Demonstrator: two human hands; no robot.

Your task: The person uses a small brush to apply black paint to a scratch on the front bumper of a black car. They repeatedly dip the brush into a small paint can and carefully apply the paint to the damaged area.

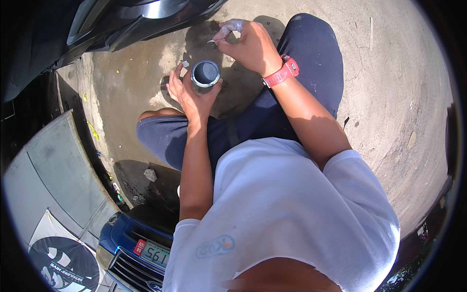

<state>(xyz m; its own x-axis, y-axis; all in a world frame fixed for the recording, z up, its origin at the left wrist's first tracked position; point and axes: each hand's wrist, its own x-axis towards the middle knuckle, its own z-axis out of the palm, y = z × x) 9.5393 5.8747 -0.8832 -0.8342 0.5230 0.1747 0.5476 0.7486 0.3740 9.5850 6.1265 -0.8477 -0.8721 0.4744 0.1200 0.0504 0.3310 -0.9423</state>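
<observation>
My left hand (pixel 192 97) is wrapped round an open round can (pixel 205 74) with a pale rim and a dark inside. What the can contains is too dark to make out. Next to the fingertips of that hand is a small white scrap (pixel 185 63); whether it touches them I cannot tell. Up and to the right of the can, my right hand (pixel 250 46) is closed in a pinch, thumb against forefinger. A tiny white piece (pixel 211 41) shows at the pinched tips. The forefinger has a shiny, whitish film on it. A red watch (pixel 282 75) circles the right wrist.
A dark car's bodywork (pixel 146 24) hangs close at the upper left. I sit on rough concrete ground (pixel 389 97), knees (pixel 311 53) spread. A stone (pixel 150 174) lies to my left. Behind me stands a blue car (pixel 131 253), beside a grey panel (pixel 58 170) and a printed banner (pixel 68 263).
</observation>
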